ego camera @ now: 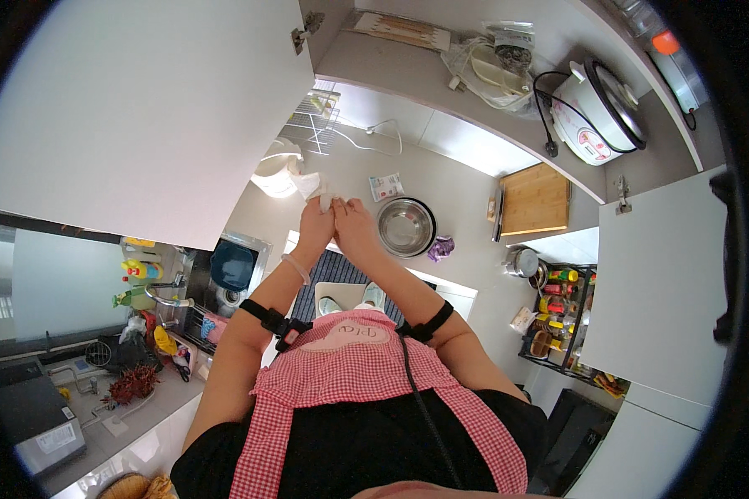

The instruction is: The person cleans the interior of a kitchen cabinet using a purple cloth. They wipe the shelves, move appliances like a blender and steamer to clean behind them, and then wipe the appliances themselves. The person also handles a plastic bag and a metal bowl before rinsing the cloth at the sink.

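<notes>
My left hand [317, 226] and my right hand [353, 224] meet over the front of the counter, fingertips together. Both pinch a crumpled white sheet [312, 185], perhaps tissue or thin cloth. Its far end reaches a white round container [277, 167]; I cannot tell whether it comes out of it. Right of my hands stands a stainless steel bowl [406, 227]. A small printed packet [386, 186] lies behind the bowl, and a crumpled purple bag or cloth [440, 248] lies at its right.
Open cabinet doors [131, 112] [658, 299] flank me at upper left and right. A rice cooker [590, 118] sits on the overhead shelf. The sink holds a dark blue basin [233, 265]. A bamboo cutting board [535, 199] and a bottle rack [562, 318] are at right. My feet are on a pale platform [349, 296].
</notes>
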`<state>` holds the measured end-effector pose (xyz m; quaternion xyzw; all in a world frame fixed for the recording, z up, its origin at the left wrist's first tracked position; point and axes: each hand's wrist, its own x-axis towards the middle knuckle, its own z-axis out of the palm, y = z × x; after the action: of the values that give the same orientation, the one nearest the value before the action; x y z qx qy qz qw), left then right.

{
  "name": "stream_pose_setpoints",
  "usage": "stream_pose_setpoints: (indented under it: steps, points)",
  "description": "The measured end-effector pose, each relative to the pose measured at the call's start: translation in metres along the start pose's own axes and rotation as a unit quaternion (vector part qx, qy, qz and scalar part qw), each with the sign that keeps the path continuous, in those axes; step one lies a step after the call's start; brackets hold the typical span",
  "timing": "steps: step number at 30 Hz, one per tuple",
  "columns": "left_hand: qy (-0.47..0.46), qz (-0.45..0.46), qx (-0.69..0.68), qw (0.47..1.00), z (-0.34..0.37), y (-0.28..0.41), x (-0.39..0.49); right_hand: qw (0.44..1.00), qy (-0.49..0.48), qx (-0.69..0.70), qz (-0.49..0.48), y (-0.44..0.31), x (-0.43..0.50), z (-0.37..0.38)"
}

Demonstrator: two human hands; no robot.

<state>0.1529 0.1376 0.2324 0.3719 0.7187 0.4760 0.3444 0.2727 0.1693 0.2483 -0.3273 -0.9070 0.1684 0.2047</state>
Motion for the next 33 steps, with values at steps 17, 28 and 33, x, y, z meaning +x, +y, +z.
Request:
stream_pose_setpoints:
  steps: [17,28,33]
  points:
    - [-0.059,0.199,0.301,0.931,-0.011,0.042,-0.011,0.748,-0.102,0.643,0.127,0.073,0.011,0.055]
    - [-0.286,0.114,-0.062,0.949,-0.027,0.065,-0.005,0.389,-0.103,0.898,0.178,0.058,-0.008,0.019]
    - [-0.297,0.159,0.108,0.935,-0.007,0.059,-0.007,0.870,-0.102,0.461,0.144,0.071,-0.017,0.038]
